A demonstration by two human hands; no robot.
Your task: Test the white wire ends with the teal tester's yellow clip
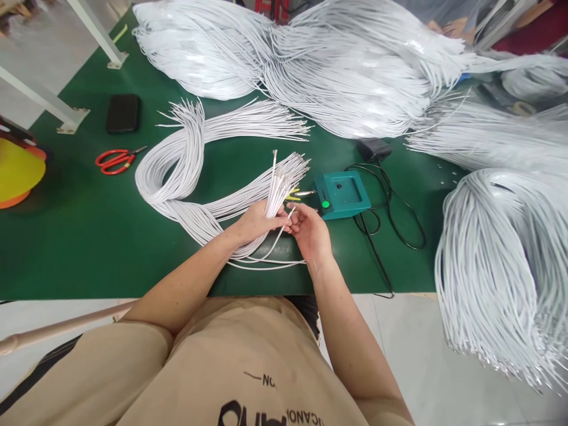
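My left hand point(255, 222) is closed around a bundle of white cables point(278, 188), their bare ends pointing up and away from me. Close beside it, my right hand point(313, 235) has its fingers curled and pinched on a single white cable point(278, 238) near its tip. The fingertips of both hands almost meet there. Behind the held bundle, more of the same cables lie in a looped hank point(171, 163) on the table. Just beyond my right hand sits a teal box point(350, 192) with a green round button, a metal clip and yellow pieces at its left side.
Red-handled cutters point(118, 161) and a black case point(123, 113) lie left on the green table point(89, 236). Large cable heaps point(346, 65) fill the back; another hank point(488, 266) hangs over the right edge. A black adapter point(374, 148) trails cords. Another person's hand point(452, 26) shows behind.
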